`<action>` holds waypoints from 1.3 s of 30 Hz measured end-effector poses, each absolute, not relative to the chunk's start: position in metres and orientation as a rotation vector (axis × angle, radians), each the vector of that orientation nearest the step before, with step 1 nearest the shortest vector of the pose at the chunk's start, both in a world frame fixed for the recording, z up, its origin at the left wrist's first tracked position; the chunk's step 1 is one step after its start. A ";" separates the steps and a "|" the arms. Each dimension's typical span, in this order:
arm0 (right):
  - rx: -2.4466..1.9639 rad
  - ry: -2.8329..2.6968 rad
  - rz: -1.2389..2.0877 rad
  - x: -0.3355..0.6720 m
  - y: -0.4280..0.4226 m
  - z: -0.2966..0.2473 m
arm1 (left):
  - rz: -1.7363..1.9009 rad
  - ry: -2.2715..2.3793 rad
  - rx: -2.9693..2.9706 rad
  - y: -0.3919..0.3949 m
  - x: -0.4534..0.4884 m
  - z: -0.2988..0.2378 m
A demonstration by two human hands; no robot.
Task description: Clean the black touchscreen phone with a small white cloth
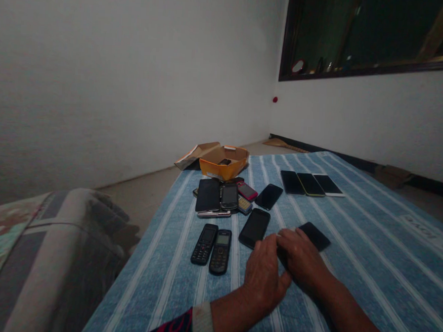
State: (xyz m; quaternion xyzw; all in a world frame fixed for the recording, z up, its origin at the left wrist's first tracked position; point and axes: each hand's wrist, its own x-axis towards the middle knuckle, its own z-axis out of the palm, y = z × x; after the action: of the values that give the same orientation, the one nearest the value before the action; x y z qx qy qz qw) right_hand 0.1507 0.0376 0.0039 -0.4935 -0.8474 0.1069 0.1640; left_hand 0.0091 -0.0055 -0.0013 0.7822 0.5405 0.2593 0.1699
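I see three phones [311, 184] aligned, a phone pile [208, 195] remaining; I can't tell whether left hand [263, 274] or right hand [303, 257] grips anything.

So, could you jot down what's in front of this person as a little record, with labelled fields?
Surface: blue striped cloth
Hands: left hand and right hand close together; what lies beneath is mostly hidden
Beside left hand: black touchscreen phone
Beside right hand: dark flat phone, partly covered
Keypad pair: two black keypad phones, side by side
Far row: three flat phones
Behind the pile of mixed phones: open orange box
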 end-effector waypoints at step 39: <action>-1.915 -2.167 -0.046 0.193 0.073 -0.003 | 0.590 1.571 2.233 -0.005 0.008 0.000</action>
State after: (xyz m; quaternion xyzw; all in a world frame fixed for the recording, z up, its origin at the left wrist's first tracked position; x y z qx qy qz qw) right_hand 0.1928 0.0732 -0.0029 -0.6570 -0.7434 -0.0158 0.1242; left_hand 0.0080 -0.0047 -0.0003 0.7874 0.5539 0.2079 0.1732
